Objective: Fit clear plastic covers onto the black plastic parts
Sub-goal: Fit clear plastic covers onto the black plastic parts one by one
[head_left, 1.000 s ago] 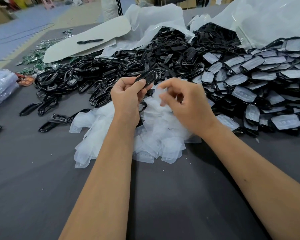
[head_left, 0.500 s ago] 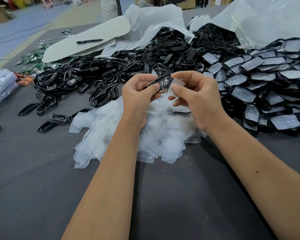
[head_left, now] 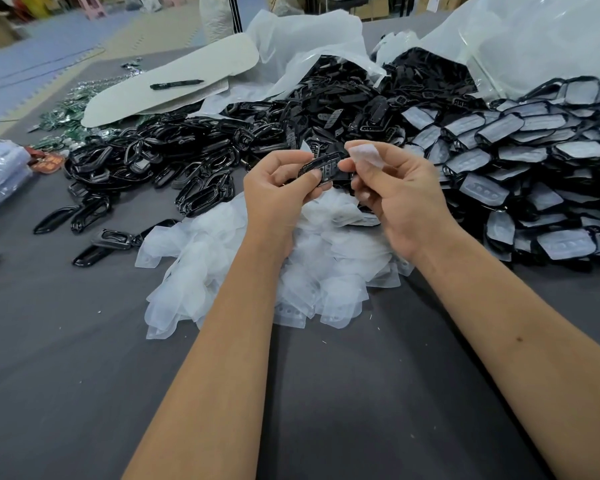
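Note:
My left hand (head_left: 278, 188) pinches a black plastic part (head_left: 323, 166) with button holes, held above the table. My right hand (head_left: 400, 192) pinches a clear plastic cover (head_left: 366, 155) between thumb and forefinger, right beside the part's right end. Under both hands lies a heap of loose clear covers (head_left: 257, 271). A pile of bare black parts (head_left: 187, 157) spreads across the middle and left. Black parts with covers on them (head_left: 520, 161) are stacked at the right.
The grey table (head_left: 66, 358) stretches toward me. A black pen (head_left: 175, 84) lies on a pale board (head_left: 160, 84) at the back left. Large clear plastic bags (head_left: 516, 39) stand behind the piles. Stray black frames (head_left: 84, 213) lie at the left, near green items (head_left: 63, 116).
My right hand lifted a clear cover out of the heap and brought it up to the black part in my left hand. Both hands rose and came together.

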### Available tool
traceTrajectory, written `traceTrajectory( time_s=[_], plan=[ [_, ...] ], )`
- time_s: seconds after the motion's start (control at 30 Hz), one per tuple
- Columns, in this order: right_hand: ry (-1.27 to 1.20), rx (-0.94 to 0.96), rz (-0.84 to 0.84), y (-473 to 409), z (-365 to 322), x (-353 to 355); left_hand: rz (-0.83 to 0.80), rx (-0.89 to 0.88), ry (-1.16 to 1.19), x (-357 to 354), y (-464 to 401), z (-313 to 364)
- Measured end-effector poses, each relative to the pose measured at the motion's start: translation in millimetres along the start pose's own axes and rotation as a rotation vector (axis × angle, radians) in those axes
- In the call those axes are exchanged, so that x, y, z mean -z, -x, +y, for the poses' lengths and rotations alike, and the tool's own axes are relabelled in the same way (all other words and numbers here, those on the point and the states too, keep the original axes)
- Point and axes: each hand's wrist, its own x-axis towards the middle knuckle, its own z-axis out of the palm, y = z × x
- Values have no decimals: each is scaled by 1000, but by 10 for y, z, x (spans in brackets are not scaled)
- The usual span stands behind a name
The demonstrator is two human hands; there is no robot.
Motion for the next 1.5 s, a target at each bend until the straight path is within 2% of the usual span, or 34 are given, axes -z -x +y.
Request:
traceTrajectory(
  time_s=[0.23, 0.5, 0.8, 1.03, 1.27, 1.5],
  plan=[
    [14, 29, 8, 5, 1, -15, 40, 9, 22, 2, -16, -7],
    [274, 229, 61, 51, -23, -14, 39, 17, 13, 7, -20, -13],
    [194, 230, 127, 25, -20, -25, 4, -60, -73, 6, -20, -53],
    [94, 189, 135, 20, -11, -27, 0, -55, -34, -10, -7, -64],
    [314, 212, 187, -28, 32, 37, -73, 3, 43, -84, 23, -68],
    [435, 247, 231, -27, 51, 55, -47, 112, 131, -105, 14, -59]
  ],
)
